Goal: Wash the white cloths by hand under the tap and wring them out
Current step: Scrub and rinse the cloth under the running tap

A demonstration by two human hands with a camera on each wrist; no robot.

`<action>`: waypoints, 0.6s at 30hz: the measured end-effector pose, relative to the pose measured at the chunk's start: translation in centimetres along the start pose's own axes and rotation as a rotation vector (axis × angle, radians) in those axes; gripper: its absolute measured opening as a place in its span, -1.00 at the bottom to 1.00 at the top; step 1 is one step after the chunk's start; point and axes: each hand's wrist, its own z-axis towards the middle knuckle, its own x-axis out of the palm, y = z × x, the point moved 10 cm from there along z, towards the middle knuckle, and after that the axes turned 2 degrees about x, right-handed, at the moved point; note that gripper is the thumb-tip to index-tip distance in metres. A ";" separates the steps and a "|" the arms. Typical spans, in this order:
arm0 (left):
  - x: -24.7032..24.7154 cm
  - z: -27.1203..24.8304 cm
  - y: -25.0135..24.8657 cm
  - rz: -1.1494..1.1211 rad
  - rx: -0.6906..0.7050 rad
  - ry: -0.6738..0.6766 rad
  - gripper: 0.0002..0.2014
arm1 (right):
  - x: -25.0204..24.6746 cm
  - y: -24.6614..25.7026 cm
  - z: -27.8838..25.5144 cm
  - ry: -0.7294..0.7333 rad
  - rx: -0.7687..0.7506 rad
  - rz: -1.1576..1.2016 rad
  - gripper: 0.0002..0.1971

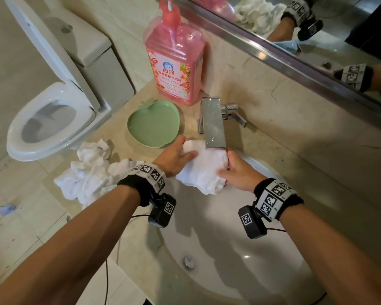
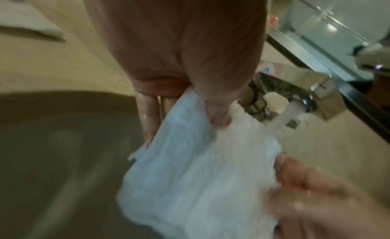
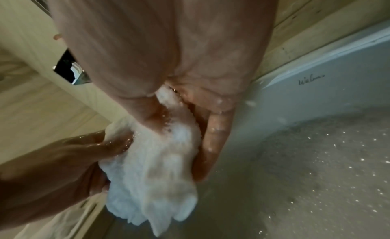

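Observation:
A wet white cloth (image 1: 204, 172) hangs bunched over the sink, right beneath the chrome tap (image 1: 213, 122). My left hand (image 1: 182, 150) pinches its left end between thumb and fingers. My right hand (image 1: 230, 167) grips its right end. In the left wrist view, water (image 2: 282, 117) runs from the spout onto the cloth (image 2: 200, 167), which is pinched in my left hand (image 2: 185, 124). In the right wrist view, my right hand (image 3: 183, 137) holds the sodden cloth (image 3: 160, 172) between thumb and fingers. A pile of white cloths (image 1: 92, 172) lies on the counter to the left.
A white sink basin (image 1: 229, 243) lies below the hands, its drain (image 1: 188, 261) near the front. Behind the left hand are a green apple-shaped dish (image 1: 155, 126) and a pink detergent bottle (image 1: 176, 60). A toilet (image 1: 51, 119) stands at left, a mirror (image 1: 317, 29) above the backsplash.

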 end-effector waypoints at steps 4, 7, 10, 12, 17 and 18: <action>0.7 -0.5 -0.2 -0.194 0.008 0.131 -0.75 | -1.5 0.6 -0.2 -0.100 -0.080 0.040 -0.46; 1.9 -1.2 -0.3 -0.424 -0.089 0.227 -0.72 | -3.0 1.0 0.0 -0.183 -0.096 0.121 -0.49; 3.4 -2.0 0.0 -0.649 -0.286 0.332 -0.73 | -3.2 1.8 0.3 -0.163 -0.113 0.136 -0.44; 3.6 -1.7 -0.4 -0.436 -0.245 0.380 -0.62 | -2.9 2.5 0.3 -0.130 -0.138 0.132 -0.41; 6.0 0.4 -0.9 -0.019 -0.147 0.477 -0.23 | -2.7 2.8 0.3 -0.104 -0.137 0.120 -0.51; 6.5 0.6 -0.8 0.006 -0.162 0.496 -0.30 | -2.6 2.9 0.1 -0.086 -0.132 0.123 -0.54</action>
